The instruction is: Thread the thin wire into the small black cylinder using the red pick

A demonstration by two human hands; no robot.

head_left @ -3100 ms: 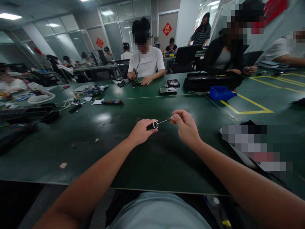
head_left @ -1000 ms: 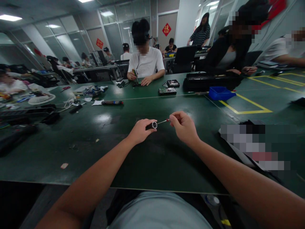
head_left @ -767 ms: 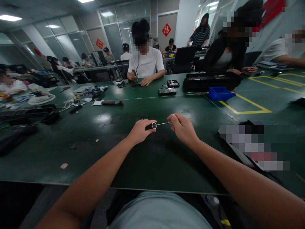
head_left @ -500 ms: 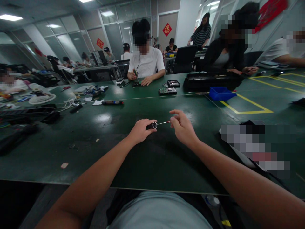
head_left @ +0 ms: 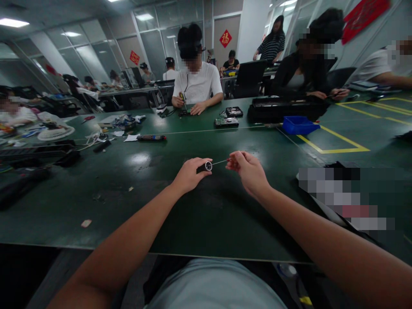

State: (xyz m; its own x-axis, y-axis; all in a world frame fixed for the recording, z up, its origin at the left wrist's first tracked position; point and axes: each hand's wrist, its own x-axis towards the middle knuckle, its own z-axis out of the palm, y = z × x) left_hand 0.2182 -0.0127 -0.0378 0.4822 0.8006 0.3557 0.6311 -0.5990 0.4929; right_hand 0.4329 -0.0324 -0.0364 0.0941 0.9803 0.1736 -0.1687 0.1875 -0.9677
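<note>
My left hand (head_left: 190, 175) is closed around a short black cylinder with a bright silver rim (head_left: 208, 166), its round open end turned toward me. In my right hand (head_left: 247, 169) a thin screwdriver (head_left: 220, 162) is pinched between thumb and fingers, with a bit of its reddish handle showing. The shaft points left and its tip meets the rim of the cylinder; whether it goes inside I cannot tell. Both hands are held above the green table (head_left: 206, 223).
A blue bin (head_left: 299, 125), a long black casing (head_left: 286, 110) and hard drives (head_left: 227, 122) lie farther back. A pen-like tool (head_left: 151, 138) and cables sit to the left. Across the table a person in white (head_left: 199, 81) works with a screwdriver.
My right-hand fingers have curled in closer around the screwdriver handle, where the index finger was stretched out before. My left hand and the cylinder have hardly moved.
</note>
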